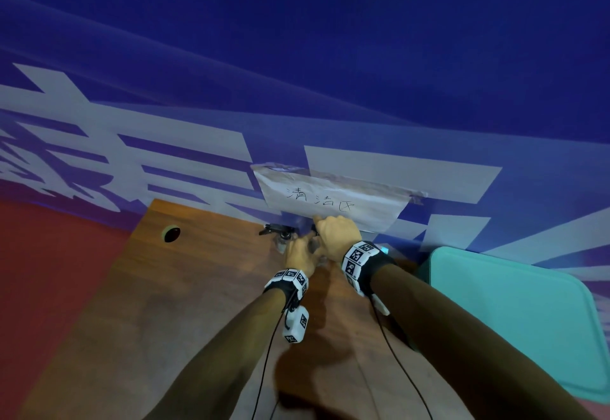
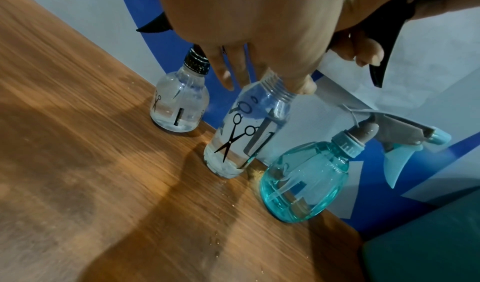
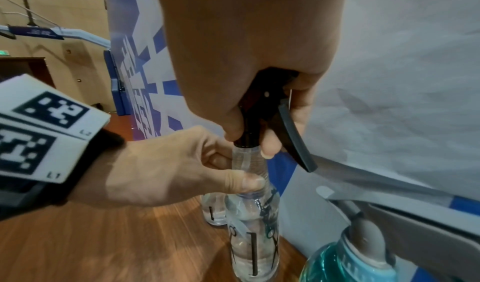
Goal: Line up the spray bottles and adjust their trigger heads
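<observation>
A blue-and-white banner (image 1: 297,56) rose behind the far edge of the wooden table (image 2: 91,163), with a handwritten paper sign (image 1: 330,198) taped to it above the hands and a teal tray (image 1: 515,317) lying at the table's right. Along that far edge stood three bottles: a teal spray bottle (image 2: 303,180) rightmost, a second clear bottle (image 2: 179,104) leftmost, and between them the clear scissor-print bottle (image 2: 249,130), upright on the table. The left hand (image 3: 182,167) pinched this bottle's threaded neck, while the right hand (image 3: 246,50) clenched around the black spray head (image 3: 270,118) directly above the neck.
</observation>
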A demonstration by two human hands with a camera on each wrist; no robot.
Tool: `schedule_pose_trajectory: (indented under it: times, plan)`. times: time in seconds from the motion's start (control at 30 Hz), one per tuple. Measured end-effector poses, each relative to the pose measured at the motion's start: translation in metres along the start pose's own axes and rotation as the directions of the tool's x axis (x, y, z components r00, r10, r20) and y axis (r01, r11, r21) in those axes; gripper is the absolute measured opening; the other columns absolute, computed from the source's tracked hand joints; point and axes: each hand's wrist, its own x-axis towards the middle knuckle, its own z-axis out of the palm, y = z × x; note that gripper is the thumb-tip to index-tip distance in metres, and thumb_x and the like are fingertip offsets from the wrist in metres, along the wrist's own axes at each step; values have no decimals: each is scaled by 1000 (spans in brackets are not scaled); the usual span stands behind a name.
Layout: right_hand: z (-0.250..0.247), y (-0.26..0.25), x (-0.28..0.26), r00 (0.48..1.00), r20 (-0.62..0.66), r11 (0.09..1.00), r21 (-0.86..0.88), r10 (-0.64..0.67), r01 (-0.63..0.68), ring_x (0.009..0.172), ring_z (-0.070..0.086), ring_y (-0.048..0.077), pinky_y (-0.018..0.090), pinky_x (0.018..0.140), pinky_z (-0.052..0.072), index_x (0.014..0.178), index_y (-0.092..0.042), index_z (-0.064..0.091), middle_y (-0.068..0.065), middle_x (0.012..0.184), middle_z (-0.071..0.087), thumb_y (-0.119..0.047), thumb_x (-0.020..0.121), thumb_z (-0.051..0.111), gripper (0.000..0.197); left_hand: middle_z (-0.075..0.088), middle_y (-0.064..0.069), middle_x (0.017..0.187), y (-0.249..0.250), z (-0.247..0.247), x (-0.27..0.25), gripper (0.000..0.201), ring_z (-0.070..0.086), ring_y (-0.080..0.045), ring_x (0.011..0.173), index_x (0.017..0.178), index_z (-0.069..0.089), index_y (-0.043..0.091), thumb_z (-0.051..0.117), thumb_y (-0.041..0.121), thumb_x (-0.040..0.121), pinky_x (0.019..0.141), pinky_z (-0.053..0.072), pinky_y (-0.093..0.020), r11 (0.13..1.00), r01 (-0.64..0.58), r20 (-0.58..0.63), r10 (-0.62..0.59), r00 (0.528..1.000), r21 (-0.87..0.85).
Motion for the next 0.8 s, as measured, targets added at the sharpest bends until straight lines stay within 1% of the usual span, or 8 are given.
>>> schedule_pose_trajectory:
  times: [0.1, 0.23, 0.3, 0.4, 0.5, 0.63, 0.73, 0.8]
  plan:
    - [-4, 1, 2, 999, 39, 1000, 30, 6, -7, 94, 64, 29, 32, 69, 40, 117, -12, 53, 7, 102, 66, -37, 79, 77, 51, 71, -10, 83, 4, -2, -3, 29, 64, -35, 83, 105, 69, 24, 73, 16, 77, 69, 56, -41, 1000, 23, 25, -22, 999, -3]
    - [-11, 5, 5, 998, 67, 999, 35, -12, 10, 96, 66, 30, 35, 75, 49, 118, -11, 54, 8, 105, 67, -30, 87, 72, 41, 73, 10, 88, -32, 23, 20, 35, 69, -17, 86, 105, 66, 34, 78, 40, 72, 77, 60, -40, 991, 71, 61, -64, 996, -114]
    - [-14, 4, 5, 999, 50, 999, -31, -15, 17, 94, 67, 28, 37, 77, 52, 113, -12, 57, 6, 102, 68, -34, 88, 70, 36, 73, 11, 90, -39, 27, 26, 42, 69, -15, 86, 108, 65, 34, 78, 42, 69, 78, 61, -40, 991, 75, 57, -69, 996, -114]
    - [-12, -3, 2, 1000, 11, 995, -96, 10, -9, 92, 67, 26, 34, 74, 49, 109, -14, 58, 3, 101, 69, -38, 83, 72, 39, 70, -2, 83, -14, 8, 9, 35, 65, -28, 79, 106, 70, 28, 74, 31, 71, 71, 58, -40, 998, 50, 37, -49, 998, -41]
    - [-6, -10, -2, 996, -37, 994, -72, 78, -81, 93, 67, 25, 32, 69, 43, 112, -15, 56, 3, 102, 69, -28, 85, 67, 32, 69, -6, 79, 7, -11, -9, 35, 63, -31, 79, 101, 70, 20, 61, 19, 68, 70, 56, -42, 1000, 3, 20, -3, 1000, -10]
    - [-7, -11, 0, 994, -20, 993, -40, 112, -113, 97, 67, 27, 35, 74, 49, 111, -14, 59, 4, 106, 69, -21, 87, 63, 25, 69, -10, 80, 23, -27, -17, 26, 60, -27, 76, 101, 71, 12, 65, 6, 76, 75, 54, -38, 1000, 5, 43, -6, 999, 22]
    - [-11, -11, 5, 996, 32, 994, -69, 85, -83, 101, 66, 25, 35, 79, 52, 112, -15, 62, 4, 111, 67, -18, 90, 64, 22, 63, -5, 76, 24, -29, -19, 23, 62, -26, 78, 100, 70, 16, 69, 9, 77, 75, 53, -34, 999, 32, 37, -32, 999, 5]
    - [-12, -10, 7, 996, 59, 995, -76, 70, -65, 104, 65, 26, 36, 81, 53, 114, -13, 61, 5, 114, 66, -17, 89, 67, 26, 67, 1, 76, 25, -30, -18, 23, 66, -21, 75, 99, 72, 18, 73, 15, 77, 68, 55, -27, 1000, 13, 45, -12, 999, -22]
